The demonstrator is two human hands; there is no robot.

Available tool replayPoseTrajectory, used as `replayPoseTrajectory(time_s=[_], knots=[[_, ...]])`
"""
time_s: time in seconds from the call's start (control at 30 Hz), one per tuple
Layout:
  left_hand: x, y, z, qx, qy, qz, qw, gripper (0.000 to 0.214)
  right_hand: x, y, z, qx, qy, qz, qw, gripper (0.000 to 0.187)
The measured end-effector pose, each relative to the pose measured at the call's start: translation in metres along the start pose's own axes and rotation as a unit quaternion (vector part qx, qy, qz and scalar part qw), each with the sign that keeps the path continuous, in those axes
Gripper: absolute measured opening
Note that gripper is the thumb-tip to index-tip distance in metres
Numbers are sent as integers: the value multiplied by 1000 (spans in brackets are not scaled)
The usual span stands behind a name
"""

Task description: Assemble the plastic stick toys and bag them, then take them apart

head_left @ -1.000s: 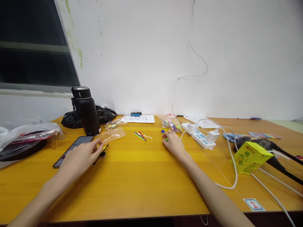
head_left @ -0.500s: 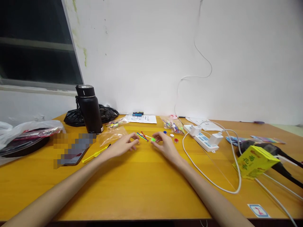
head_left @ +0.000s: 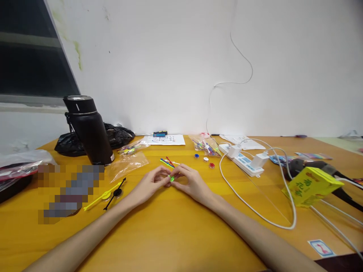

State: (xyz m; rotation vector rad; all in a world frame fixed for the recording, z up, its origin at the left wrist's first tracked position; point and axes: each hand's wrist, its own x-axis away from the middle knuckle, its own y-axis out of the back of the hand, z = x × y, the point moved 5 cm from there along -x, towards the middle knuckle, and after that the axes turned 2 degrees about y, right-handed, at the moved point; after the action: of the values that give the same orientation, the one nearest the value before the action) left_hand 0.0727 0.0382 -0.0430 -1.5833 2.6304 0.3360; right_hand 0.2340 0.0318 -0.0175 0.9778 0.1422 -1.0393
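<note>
I see a small green piece (head_left: 171, 178) pinched between the fingertips of both hands, low over the middle of the table (head_left: 176, 230). My left hand (head_left: 149, 184) and right hand (head_left: 192, 184) meet on it, fingers curled in and nearly closed. Just beyond them lie thin coloured sticks (head_left: 167, 162). Farther right sit blue (head_left: 196, 155), white (head_left: 206, 159) and red (head_left: 211, 165) discs. A yellow arm (head_left: 100, 197) and a black arm (head_left: 115, 192) lie to the left, near a black bottle (head_left: 89, 132).
</note>
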Motion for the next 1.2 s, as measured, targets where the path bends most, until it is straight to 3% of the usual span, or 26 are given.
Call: replayPoseTrajectory(time_s=[0.13, 0.33, 0.9, 1.2], knots=[[-1, 1, 1, 2, 20, -38, 999, 31, 2, 1, -12, 6, -40, -5, 999, 25], [-2, 2, -1, 45, 16, -67, 997, 33, 6, 12, -31, 143, -105, -33, 984, 20], [-2, 1, -1, 43, 10, -71, 996, 31, 7, 10, -30, 220, -81, 2, 972, 32], [-3, 0, -1, 54, 17, -69, 996, 32, 5, 13, -24, 228, -88, -20, 969, 7]])
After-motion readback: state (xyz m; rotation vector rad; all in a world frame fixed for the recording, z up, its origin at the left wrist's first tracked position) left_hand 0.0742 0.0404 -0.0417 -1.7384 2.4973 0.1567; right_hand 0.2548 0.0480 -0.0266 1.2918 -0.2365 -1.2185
